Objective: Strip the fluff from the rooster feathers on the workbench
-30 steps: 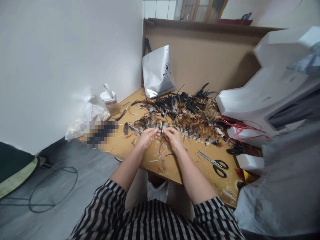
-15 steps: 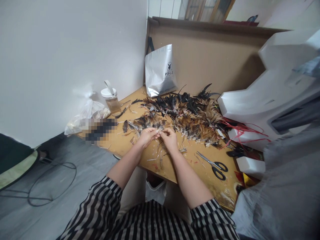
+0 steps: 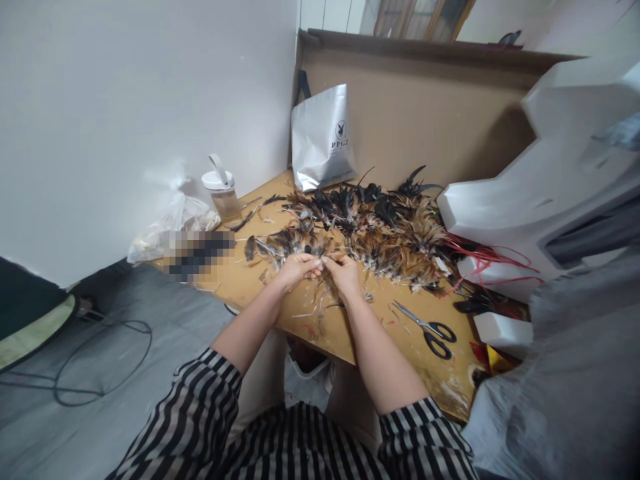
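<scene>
My left hand (image 3: pixel 299 269) and my right hand (image 3: pixel 345 275) meet over the table's middle, thumbs and fingers pinched. Between the fingertips is a small feather, mostly covered by the fingers. Just beyond my hands lie brown and black feathers (image 3: pixel 385 257) in a dense row, with a darker bunch of feathers (image 3: pixel 345 203) behind it. Loose feather scraps (image 3: pixel 315 310) are scattered below my hands. To the right of my right hand, scissors (image 3: pixel 427 329) with black handles lie flat on the table, blades apart.
On the wooden table (image 3: pixel 295 327) stand a lidded drink jar (image 3: pixel 224 200) and a silver bag (image 3: pixel 320 140). A clear plastic bag (image 3: pixel 175 223) sits at the left. Red ties (image 3: pixel 493 257) and white foam pieces (image 3: pixel 503 332) are at the right. A cardboard panel (image 3: pixel 420 113) closes the back.
My fingertips have shifted slightly, the right hand turning a little, and less of the pale fluff between them shows. The view has tilted slightly. The scissors and feather rows stay put.
</scene>
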Action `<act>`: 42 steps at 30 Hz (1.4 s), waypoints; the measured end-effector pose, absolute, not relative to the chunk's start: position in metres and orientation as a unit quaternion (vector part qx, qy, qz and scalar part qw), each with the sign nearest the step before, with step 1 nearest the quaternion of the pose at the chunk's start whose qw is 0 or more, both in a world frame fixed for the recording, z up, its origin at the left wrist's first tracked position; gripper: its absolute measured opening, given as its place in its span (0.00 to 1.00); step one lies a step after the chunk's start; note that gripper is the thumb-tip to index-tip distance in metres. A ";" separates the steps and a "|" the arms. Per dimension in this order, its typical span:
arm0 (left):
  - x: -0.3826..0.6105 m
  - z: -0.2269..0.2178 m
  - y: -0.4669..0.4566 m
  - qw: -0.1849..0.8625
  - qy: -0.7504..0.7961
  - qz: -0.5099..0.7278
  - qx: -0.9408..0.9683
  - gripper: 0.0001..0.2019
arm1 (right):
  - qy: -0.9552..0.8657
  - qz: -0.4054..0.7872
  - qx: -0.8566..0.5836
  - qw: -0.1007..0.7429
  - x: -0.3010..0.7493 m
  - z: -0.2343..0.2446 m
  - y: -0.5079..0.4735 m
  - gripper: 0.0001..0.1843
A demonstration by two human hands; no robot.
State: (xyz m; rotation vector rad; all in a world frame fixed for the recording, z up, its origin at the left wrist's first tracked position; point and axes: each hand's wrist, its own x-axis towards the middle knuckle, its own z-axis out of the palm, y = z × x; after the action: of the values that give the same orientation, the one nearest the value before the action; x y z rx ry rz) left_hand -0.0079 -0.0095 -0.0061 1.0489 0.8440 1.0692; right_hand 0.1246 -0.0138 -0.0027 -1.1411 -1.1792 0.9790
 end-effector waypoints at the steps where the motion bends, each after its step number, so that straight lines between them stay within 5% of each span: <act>1: -0.008 -0.006 -0.010 0.653 0.375 0.467 0.464 0.11 | -0.502 0.417 -0.488 0.579 0.125 -0.003 -0.013 0.14; 13: -0.014 -0.003 -0.004 0.620 0.369 0.555 0.414 0.11 | -0.550 0.357 -0.505 0.562 0.138 -0.002 -0.007 0.14; 27: -0.016 -0.006 0.000 0.635 0.341 0.578 0.382 0.14 | -0.754 0.125 -0.621 0.175 0.138 0.003 -0.004 0.09; 42: -0.011 -0.007 -0.003 0.633 0.369 0.529 0.428 0.12 | -0.808 0.070 -0.475 0.343 0.147 0.011 -0.017 0.07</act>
State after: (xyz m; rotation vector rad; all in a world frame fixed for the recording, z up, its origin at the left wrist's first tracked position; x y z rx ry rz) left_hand -0.0114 -0.0034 -0.0070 0.9791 0.8433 1.2090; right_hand 0.1466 -0.0173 0.0112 -1.2341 -2.0991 0.1813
